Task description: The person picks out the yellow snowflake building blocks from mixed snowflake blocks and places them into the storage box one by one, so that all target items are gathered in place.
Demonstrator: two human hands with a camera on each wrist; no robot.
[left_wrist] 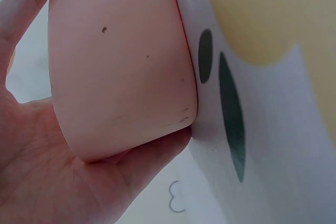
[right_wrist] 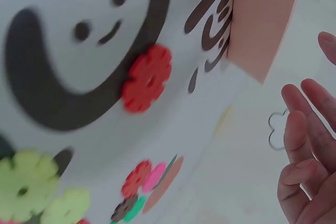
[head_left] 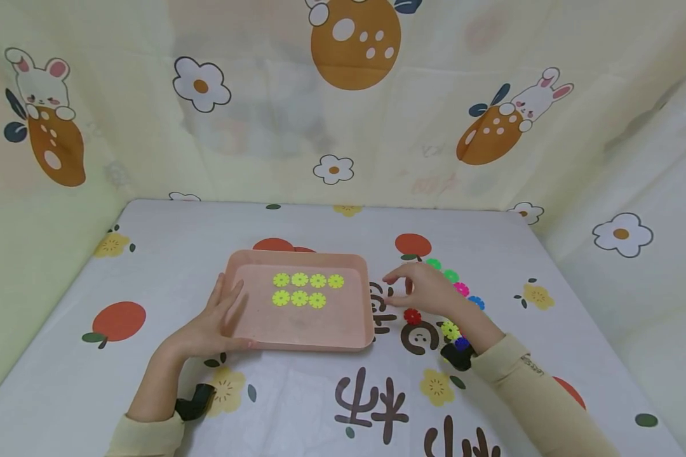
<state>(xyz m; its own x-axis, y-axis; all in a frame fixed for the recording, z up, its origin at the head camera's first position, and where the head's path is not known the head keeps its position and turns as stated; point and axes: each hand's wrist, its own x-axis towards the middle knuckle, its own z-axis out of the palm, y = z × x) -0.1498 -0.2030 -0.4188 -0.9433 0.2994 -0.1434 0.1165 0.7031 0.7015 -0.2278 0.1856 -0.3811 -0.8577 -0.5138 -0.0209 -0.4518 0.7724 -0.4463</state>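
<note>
The beige right sleeve (head_left: 549,393) reaches in from the near right, with small dark lettering on its cuff, too slight to read. In the middle of the table, a little to the left, lies a pink tray (head_left: 303,330) holding seven yellow-green discs (head_left: 300,298): four in the far row, three in the near one. The left hand (head_left: 208,327) spans its near left corner, fingers extended along the left end, thumb against the near wall. The right hand (head_left: 425,289) is just beyond the tray's right end, palm turned inward, thumb and forefinger parted with nothing visible between them. Near it on the cloth are a red disc (head_left: 412,316), a yellow disc (head_left: 450,329) and green discs (head_left: 451,276). Large brown characters (head_left: 371,403), not legible to me, are printed on the tablecloth (head_left: 291,406).
</note>
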